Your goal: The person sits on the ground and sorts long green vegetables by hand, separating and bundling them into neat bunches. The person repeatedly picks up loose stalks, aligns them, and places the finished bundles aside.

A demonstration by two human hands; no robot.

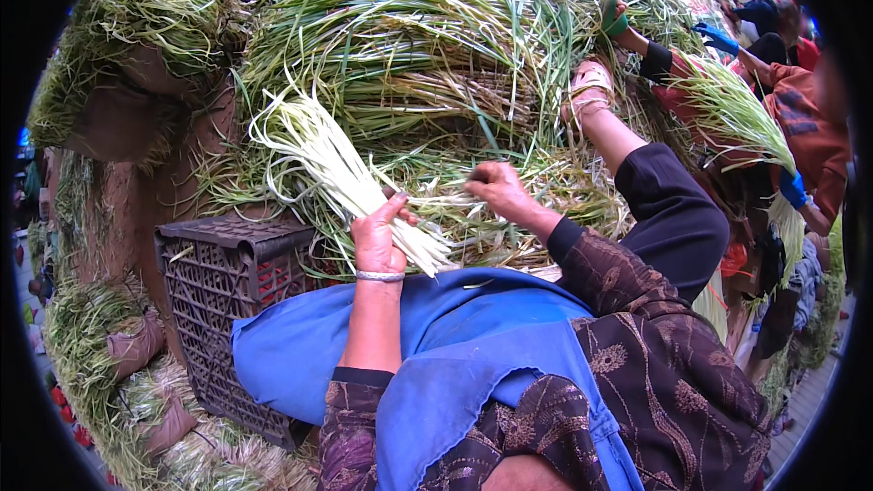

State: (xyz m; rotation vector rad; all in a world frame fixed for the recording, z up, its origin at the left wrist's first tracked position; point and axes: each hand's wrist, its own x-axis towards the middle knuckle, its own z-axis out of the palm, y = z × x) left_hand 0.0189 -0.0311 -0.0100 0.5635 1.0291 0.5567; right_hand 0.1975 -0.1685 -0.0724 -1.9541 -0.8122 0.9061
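Observation:
My left hand (382, 232) is closed around a bundle of pale, long-stalked greens (341, 164), which look like blanched garlic chives. The white stalk ends point down to the right over my blue apron (477, 314), and the thin tips fan out to the upper left. To the right of the bundle is my right hand (501, 189), fingers curled, above loose leaves and stalks; whether it holds anything between the fingertips is not plain. Beyond both hands lies a large heap of green-leaved stalks (409, 48) with brownish lower ends.
A black plastic crate (225, 314) stands at my left. More heaps of greens (157, 7) lie at upper left and lower left (89, 334), some wrapped in brown cloth. At right, a person in blue gloves (791, 187) holds another bundle (743, 109). My bent leg (668, 198) reaches towards the heap.

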